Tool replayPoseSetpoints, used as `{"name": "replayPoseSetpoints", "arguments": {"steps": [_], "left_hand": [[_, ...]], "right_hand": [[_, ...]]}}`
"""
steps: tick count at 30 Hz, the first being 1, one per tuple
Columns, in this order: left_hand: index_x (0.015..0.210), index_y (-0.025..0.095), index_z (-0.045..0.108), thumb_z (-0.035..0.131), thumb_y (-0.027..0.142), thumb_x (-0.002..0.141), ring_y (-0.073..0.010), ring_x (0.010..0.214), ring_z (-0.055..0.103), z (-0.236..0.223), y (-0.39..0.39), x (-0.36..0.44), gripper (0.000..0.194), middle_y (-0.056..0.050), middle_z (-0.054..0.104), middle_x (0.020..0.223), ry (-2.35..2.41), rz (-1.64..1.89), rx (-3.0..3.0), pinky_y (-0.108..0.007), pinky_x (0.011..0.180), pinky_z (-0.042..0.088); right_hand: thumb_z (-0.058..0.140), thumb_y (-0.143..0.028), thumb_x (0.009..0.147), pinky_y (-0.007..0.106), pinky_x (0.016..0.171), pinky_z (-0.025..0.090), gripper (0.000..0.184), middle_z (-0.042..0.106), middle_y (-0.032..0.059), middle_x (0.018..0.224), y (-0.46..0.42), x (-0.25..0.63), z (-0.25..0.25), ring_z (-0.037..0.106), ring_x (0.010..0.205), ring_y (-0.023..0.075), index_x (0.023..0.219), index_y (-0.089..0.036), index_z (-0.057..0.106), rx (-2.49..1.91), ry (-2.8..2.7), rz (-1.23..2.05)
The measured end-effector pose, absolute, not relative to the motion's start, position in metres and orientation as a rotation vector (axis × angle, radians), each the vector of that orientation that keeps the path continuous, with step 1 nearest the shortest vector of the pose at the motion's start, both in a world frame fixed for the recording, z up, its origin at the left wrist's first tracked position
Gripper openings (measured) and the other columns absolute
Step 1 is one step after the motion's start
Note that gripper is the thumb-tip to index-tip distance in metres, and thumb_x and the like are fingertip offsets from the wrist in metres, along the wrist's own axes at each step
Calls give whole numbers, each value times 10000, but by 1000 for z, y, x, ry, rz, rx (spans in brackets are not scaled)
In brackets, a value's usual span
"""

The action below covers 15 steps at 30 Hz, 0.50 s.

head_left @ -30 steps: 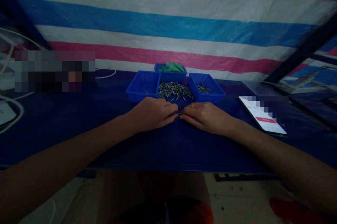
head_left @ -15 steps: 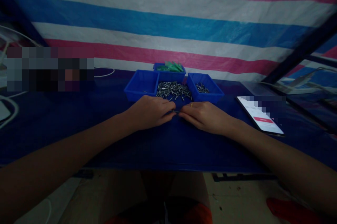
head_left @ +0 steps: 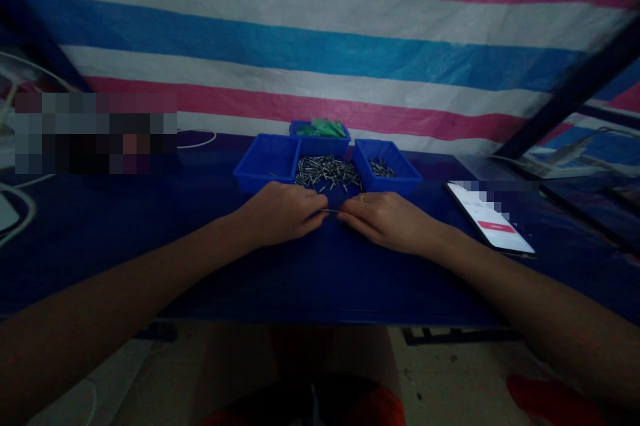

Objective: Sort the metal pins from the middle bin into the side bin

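Note:
My left hand (head_left: 287,211) and my right hand (head_left: 387,218) face each other low over the blue table, a small gap between their fingertips. A thin metal pin (head_left: 331,211) bridges that gap, its left end pinched in my left fingers and its right end in my right fingers. Both of its ends are hidden by the fingers. Just beyond my hands lies a loose pile of similar silver metal pins (head_left: 327,171). A ring shows on my right hand.
Left of the pile stands a blue bin (head_left: 267,163), nearly bare inside. To the right, another blue bin (head_left: 403,173) holds some metal pins. Behind, a third blue bin (head_left: 320,144) contains green packets (head_left: 327,127). A lit phone (head_left: 493,223) lies at the right, cables at the left.
The gap between my hands has widened slightly, and more of the pin shows between the fingertips. The bins and pile stay put; the view shifted a little.

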<state>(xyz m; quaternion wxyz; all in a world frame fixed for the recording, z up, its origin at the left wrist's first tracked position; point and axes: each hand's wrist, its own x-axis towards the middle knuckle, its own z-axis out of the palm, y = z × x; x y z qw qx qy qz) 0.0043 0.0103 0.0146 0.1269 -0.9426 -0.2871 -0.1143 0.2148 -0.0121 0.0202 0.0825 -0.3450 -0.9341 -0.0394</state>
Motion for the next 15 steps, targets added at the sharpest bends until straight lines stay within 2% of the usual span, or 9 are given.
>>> {"name": "replayPoseSetpoints", "arguments": {"steps": [15], "left_hand": [[814, 186, 588, 439, 274, 845, -126, 650, 604, 14, 10, 3, 176, 12, 635, 709, -836, -395, -2755, -236, 525, 329]], "right_hand": [[329, -313, 945, 249, 600, 351, 308, 580, 26, 725, -10, 215, 19, 531, 634, 117, 842, -146, 566, -1126, -2772, -124]]}}
